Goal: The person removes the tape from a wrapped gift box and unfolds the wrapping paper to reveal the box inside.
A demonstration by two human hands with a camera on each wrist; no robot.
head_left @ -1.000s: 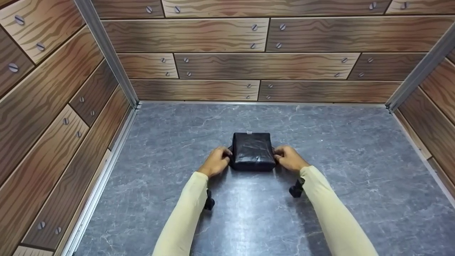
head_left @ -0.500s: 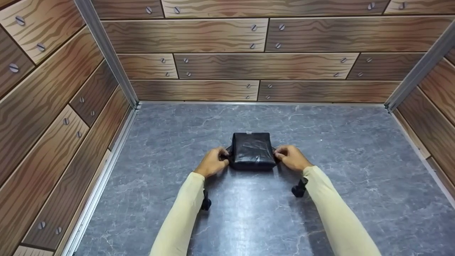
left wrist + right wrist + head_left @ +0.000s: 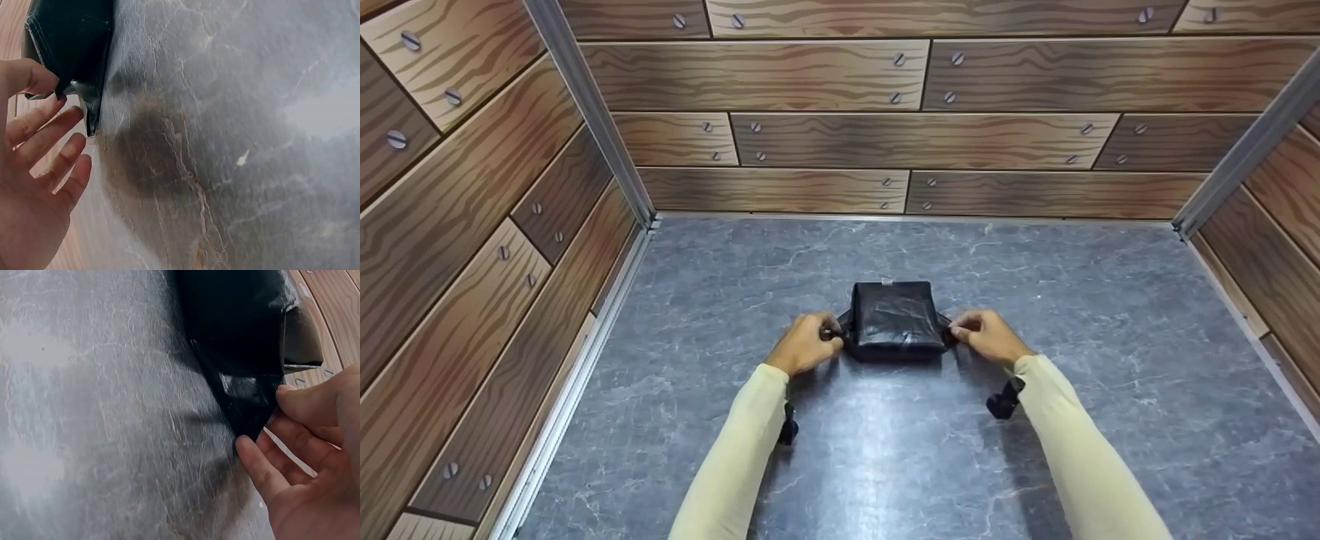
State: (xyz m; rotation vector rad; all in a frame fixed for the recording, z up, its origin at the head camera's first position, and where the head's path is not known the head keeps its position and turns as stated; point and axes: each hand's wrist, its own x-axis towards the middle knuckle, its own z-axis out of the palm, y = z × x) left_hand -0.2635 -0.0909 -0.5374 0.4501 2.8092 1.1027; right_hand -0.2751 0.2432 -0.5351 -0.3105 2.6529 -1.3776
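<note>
A box wrapped in shiny black plastic sheet (image 3: pixel 894 315) sits on the grey marbled surface, with a loose flap of the wrap sticking out at either side. On its left side my left hand (image 3: pixel 804 343) pinches one flap (image 3: pixel 93 109) between thumb and forefinger, the other fingers spread loosely in the left wrist view. Opposite, my right hand (image 3: pixel 990 335) holds the folded triangular flap (image 3: pixel 247 402) by its edge and tip, between thumb and fingers. A small piece of clear tape (image 3: pixel 886 281) shows at the box's far top edge.
Wood-plank-patterned walls (image 3: pixel 825 139) enclose the back and both sides, joined by metal corner posts (image 3: pixel 592 112). A metal rail (image 3: pixel 577 382) edges the surface at left. Black cameras (image 3: pixel 1003 401) hang from both wrists.
Both hands have moved outward from the box, the right one further, and the side flaps now stick out more. The box stays in nearly the same place.
</note>
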